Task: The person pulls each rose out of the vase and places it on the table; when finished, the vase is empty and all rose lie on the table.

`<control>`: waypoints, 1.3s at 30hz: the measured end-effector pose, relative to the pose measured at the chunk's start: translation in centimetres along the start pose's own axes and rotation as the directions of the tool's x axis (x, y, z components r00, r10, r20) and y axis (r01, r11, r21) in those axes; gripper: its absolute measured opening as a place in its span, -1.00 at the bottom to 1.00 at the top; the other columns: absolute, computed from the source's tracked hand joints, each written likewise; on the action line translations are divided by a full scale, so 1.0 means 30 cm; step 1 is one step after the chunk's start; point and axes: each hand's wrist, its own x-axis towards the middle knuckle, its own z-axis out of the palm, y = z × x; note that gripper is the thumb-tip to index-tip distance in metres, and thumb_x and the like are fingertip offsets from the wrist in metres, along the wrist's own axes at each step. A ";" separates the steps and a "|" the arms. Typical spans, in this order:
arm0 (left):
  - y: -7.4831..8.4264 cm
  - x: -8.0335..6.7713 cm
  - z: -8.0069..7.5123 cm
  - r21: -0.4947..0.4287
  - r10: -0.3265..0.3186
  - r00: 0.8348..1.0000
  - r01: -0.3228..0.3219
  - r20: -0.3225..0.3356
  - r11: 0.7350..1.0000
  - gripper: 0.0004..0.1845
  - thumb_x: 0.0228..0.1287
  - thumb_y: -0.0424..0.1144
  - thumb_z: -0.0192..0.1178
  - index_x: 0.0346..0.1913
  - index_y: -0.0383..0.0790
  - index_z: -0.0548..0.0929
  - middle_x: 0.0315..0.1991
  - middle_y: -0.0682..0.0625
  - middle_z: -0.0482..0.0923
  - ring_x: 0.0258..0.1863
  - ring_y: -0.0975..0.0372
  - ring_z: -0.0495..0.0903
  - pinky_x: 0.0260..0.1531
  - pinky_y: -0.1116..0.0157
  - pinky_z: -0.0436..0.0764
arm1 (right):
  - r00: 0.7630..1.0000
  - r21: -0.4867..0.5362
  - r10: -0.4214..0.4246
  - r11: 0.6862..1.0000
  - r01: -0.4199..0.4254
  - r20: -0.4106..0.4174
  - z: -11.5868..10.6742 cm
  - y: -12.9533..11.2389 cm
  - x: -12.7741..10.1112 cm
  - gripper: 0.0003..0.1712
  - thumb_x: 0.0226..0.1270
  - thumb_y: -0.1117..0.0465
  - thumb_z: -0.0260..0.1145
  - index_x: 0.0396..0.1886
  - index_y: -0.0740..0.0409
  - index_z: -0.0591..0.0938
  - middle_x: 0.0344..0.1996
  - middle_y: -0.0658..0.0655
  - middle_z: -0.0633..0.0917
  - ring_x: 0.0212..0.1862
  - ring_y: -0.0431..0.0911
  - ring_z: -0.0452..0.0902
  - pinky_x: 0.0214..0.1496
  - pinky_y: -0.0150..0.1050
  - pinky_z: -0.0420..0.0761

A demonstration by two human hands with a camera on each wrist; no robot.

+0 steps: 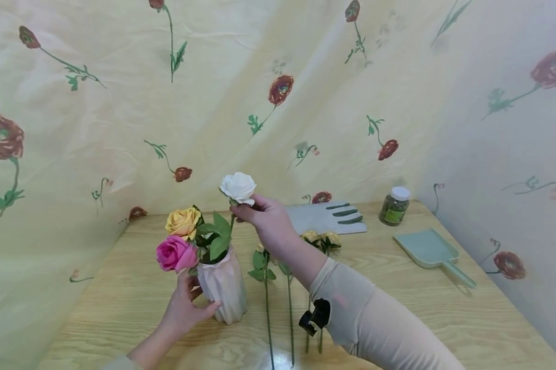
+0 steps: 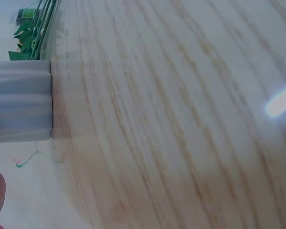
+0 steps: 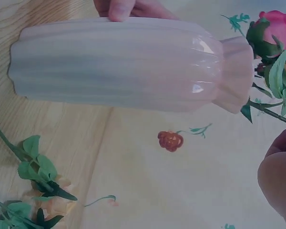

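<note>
A pale fluted vase (image 1: 224,288) stands on the wooden table, holding a yellow rose (image 1: 182,222) and a pink rose (image 1: 176,253) that lean left over its mouth. My left hand (image 1: 185,307) grips the vase from the left side, thumb across its front. Above the mouth, my right hand (image 1: 274,222) pinches a white rose (image 1: 238,188) just under its bloom. In the right wrist view, the rose's stem (image 3: 271,113) runs into the neck of the vase. The left wrist view catches the vase base (image 2: 24,100) resting on the table.
Several pale yellow roses (image 1: 330,240) with long stems lie right of the vase, partly under my right forearm. Behind them is a grey-white glove (image 1: 312,218). A lidded jar (image 1: 394,207) and a light green dustpan (image 1: 430,247) sit farther right. Flower-patterned cloth (image 1: 213,103) surrounds the table.
</note>
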 end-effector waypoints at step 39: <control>-0.115 -0.010 0.007 -0.034 -0.059 0.998 0.060 0.030 0.998 -0.09 -0.45 -0.55 0.42 0.05 -0.29 0.08 -0.11 -0.18 0.35 -0.23 0.24 0.44 -0.23 0.31 0.52 | 0.928 0.599 -0.092 0.739 0.306 -0.361 -0.273 -0.110 -0.002 -0.84 0.13 0.53 0.08 -0.45 0.26 0.54 -0.29 0.11 0.50 -0.33 -0.11 0.50 -0.23 -0.35 0.49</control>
